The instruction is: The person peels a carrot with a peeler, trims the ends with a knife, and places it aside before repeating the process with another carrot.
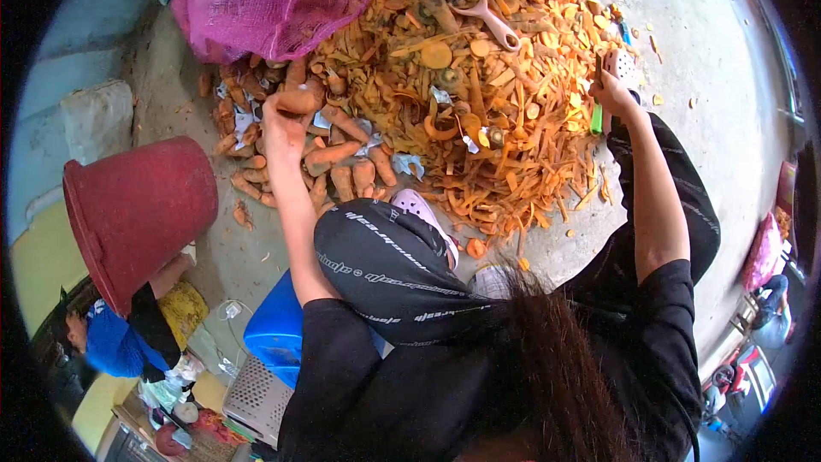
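Observation:
My left hand [286, 128] is closed around a thick orange carrot [298, 102], above a heap of unpeeled carrots [333, 154] mixed with scraps of paper. My right hand [616, 94] grips a green-handled tool [596, 119] by my right shoe. A dark end shows above the fingers, but the hand hides most of it. Between my hands spreads a large pile of carrot peelings [513, 137] with cut ends and slices. A pink peeler [492, 19] lies on top of the pile at the far side.
A purple mesh sack [265, 0] lies at the back left, beside the carrots. To the left is a dark red bucket [145, 205]. A blue plastic container [278, 325] and a grey perforated crate [256, 398] are by my left side. Another person [120, 338] is at lower left.

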{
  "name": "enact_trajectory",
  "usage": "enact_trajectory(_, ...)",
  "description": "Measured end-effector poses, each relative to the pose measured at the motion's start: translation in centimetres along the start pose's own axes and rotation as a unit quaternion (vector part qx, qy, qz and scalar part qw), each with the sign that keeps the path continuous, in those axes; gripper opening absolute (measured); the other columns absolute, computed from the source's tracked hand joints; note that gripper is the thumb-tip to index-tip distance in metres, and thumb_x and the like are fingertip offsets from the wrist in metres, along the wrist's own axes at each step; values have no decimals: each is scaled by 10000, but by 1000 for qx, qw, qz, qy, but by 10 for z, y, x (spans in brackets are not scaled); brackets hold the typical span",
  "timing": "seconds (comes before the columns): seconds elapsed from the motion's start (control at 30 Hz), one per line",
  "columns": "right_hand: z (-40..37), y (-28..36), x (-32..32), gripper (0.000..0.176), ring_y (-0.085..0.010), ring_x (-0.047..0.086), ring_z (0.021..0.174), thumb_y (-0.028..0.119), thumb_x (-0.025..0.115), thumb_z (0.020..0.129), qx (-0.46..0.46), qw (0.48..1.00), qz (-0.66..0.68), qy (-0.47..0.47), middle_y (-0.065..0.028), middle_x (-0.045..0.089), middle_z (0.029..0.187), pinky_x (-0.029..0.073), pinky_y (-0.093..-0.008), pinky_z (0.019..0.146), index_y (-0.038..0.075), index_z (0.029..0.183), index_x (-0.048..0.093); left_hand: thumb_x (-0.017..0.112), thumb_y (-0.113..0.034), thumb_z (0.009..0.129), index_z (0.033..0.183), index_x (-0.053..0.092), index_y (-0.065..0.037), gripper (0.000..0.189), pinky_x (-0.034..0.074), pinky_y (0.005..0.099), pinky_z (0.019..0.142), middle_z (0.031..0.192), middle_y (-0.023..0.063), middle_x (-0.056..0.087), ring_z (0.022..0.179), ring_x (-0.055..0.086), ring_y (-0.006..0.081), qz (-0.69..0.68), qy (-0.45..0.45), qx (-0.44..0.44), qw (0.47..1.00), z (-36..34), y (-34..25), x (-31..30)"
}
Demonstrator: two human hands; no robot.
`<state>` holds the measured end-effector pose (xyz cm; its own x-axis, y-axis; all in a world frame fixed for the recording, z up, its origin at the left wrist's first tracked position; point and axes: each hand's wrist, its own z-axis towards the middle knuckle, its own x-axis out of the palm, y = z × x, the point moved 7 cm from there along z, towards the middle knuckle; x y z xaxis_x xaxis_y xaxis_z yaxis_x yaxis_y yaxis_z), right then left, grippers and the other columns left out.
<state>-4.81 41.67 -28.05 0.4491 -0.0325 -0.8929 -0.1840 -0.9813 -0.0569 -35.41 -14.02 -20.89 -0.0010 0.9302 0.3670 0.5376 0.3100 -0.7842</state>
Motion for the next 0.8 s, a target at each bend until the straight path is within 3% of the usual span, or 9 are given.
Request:
enact_trajectory(0.1, 4, 7, 43, 201, -202, 543, 740, 195, 547, 844, -289, 821, -487, 66, -49, 612, 755, 396, -359, 718, 33, 927, 635, 388, -362, 945, 1071, 447, -8, 380, 415, 453, 880, 1130, 135, 464, 1039, 496, 267, 201, -115, -28, 972, -17, -5, 4)
enact_trajectory(0.17, -5, 37, -45, 216, -212, 571, 764, 197, 518, 869, -140, 985, -70, 75, -75, 622, 796, 423, -364, 715, 24, 969, 602, 293, -427, 960, 1042, 452, 60, 518, 416, 465, 782, 1075, 191, 489, 873, 555, 300, 554, -186, 124, 802, -44, -31, 20)
enact_trajectory(0.33, -77, 108, -205, 256, -238, 641, 824, 202, 445, 932, -25, 938, 342, 56, -140, 647, 899, 492, -375, 707, 3, 1075, 517, 410, -376, 940, 1117, 450, 44, 458, 531, 503, 772, 1100, 246, 500, 966, 585, 417, 70, -72, -68, 993, -66, -30, 24)
enact_trajectory(0.4, -110, 121, -244, 251, -205, 641, 771, 215, 437, 953, -42, 939, 341, -3, -115, 647, 892, 503, -357, 709, -6, 1050, 508, 450, -327, 921, 1106, 450, 16, 390, 541, 508, 782, 1070, 227, 503, 927, 619, 359, 700, -55, 35, 711, -45, -58, 4)
enact_trajectory(0.5, -150, 144, -274, 227, -195, 645, 756, 187, 436, 954, -105, 921, 368, -71, -103, 648, 897, 515, -340, 693, -9, 1042, 510, 494, -282, 899, 1110, 449, 20, 372, 529, 468, 719, 1030, 222, 503, 848, 643, 302, 316, -34, -46, 947, -89, -42, 18)
enact_trajectory(0.6, -174, 161, -274, 235, -182, 628, 768, 184, 455, 961, -148, 874, 459, -62, -111, 639, 901, 498, -303, 708, 8, 1095, 532, 558, -215, 844, 1090, 484, 14, 344, 509, 451, 681, 1001, 212, 507, 784, 642, 304, 874, 20, 253, 414, -115, -39, 38)
enact_trajectory(0.73, -180, 163, -254, 220, -248, 599, 797, 187, 473, 946, -106, 912, 383, -99, -146, 605, 843, 474, -357, 744, -11, 1028, 519, 597, -250, 785, 1115, 540, -3, 415, 492, 461, 743, 1136, 241, 518, 897, 595, 387, 545, 24, 16, 838, -96, -21, -29)
enact_trajectory(0.77, -176, 165, -247, 218, -270, 590, 800, 189, 476, 942, -97, 921, 365, -101, -156, 594, 838, 466, -373, 752, -14, 1010, 516, 595, -309, 794, 1134, 539, 8, 468, 464, 459, 819, 1121, 248, 545, 1031, 548, 379, 800, 91, 187, 562, -81, -22, -42)
enact_trajectory(0.8, -169, 163, -242, 219, -293, 580, 804, 192, 478, 938, -88, 928, 344, -110, -166, 583, 832, 459, -389, 759, -18, 991, 513, 598, -316, 793, 1138, 538, 12, 481, 454, 458, 840, 1091, 245, 557, 1049, 534, 381, 789, 45, 214, 575, -86, -27, -39)
